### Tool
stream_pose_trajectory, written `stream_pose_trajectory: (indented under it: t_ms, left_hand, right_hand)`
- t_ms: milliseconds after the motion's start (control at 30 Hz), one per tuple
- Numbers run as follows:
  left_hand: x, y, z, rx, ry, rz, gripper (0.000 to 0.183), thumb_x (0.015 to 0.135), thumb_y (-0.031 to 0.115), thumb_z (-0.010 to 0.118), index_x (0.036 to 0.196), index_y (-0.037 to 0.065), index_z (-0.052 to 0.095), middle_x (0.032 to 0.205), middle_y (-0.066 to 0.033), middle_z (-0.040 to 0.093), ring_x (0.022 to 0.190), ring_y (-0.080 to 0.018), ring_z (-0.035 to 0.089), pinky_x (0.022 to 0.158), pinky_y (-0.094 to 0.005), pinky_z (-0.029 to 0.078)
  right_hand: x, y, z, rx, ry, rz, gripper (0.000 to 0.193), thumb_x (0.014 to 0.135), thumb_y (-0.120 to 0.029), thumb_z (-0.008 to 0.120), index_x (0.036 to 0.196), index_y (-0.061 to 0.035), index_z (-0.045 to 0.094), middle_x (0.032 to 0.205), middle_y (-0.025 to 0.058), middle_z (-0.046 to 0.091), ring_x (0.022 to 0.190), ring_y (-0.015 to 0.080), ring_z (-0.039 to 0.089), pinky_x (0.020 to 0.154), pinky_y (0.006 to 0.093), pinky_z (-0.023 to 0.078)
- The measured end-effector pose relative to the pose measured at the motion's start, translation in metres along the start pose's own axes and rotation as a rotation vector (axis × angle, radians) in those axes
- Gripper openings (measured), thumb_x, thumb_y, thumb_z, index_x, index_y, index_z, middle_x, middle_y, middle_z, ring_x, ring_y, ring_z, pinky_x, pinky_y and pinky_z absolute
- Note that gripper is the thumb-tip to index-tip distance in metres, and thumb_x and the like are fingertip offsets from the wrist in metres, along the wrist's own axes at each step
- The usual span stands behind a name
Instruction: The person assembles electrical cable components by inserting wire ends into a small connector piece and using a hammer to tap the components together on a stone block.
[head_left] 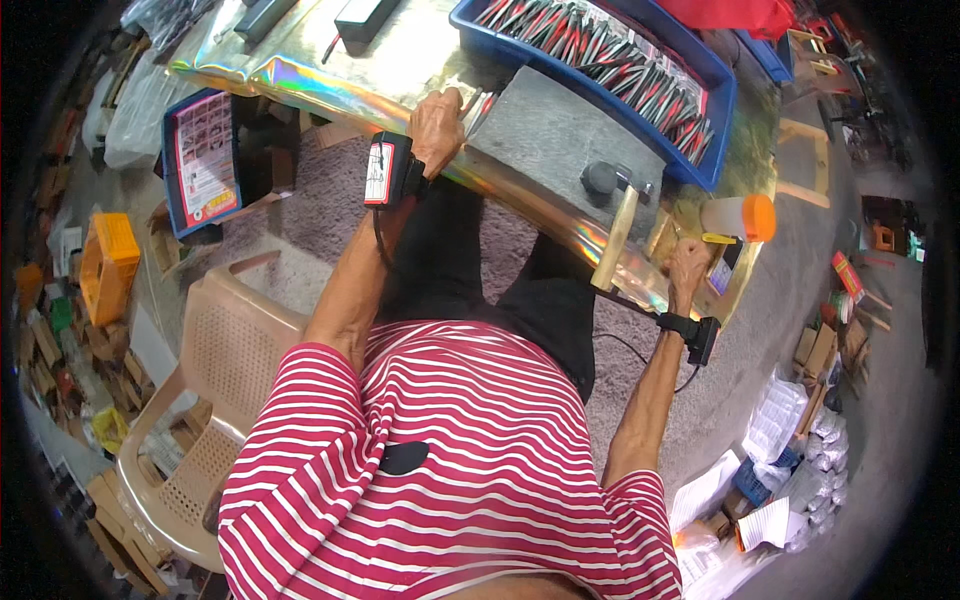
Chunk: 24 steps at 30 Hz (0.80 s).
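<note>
My left hand (437, 130) is at the table's near edge, its fingers curled beside some thin red-and-white pieces (480, 110); what lies within the grip is hidden. Right of it rests a flat grey slab (550, 130). A hammer with a dark metal head (602, 179) lies on the slab, its wooden handle (614, 240) jutting over the near edge. By the table's right corner, my right hand (688, 265) is closed, and I cannot make out what is in it. Close to its fingers are a small yellow piece (719, 238) and a clear jar with an orange lid (757, 217).
A long blue tray (722, 130) full of slim red, black and grey pieces stands behind the slab. Black boxes (366, 20) sit at the table's far left. A beige plastic chair (235, 330) is to my left. Boxes and plastic packs crowd the floor on both sides.
</note>
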<state>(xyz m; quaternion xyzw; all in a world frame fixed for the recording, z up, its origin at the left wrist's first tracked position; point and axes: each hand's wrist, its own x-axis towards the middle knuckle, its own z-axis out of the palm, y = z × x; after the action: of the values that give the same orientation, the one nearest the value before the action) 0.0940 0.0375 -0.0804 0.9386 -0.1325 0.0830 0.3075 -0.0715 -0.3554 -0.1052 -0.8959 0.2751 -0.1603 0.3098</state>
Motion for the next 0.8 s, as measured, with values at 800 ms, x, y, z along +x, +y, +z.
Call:
stream_pose_trajectory:
  t_ms: [800]
  left_hand:
    - [-0.014, 0.063, -0.066, -1.579, -0.25, -0.25, 0.018, 0.079, 0.013, 0.055, 0.09, 0.001, 0.049, 0.079, -0.0093, 0.056, 0.068, -0.0157, 0.057, 0.066, -0.0281, 0.051]
  right_hand:
    - [-0.036, -0.088, -0.023, 1.082, -0.102, 0.267, 0.016, 0.077, -0.008, 0.057, 0.087, 0.0016, 0.05, 0.065, 0.0042, 0.05, 0.054, 0.0102, 0.047, 0.048, 0.0209, 0.04]
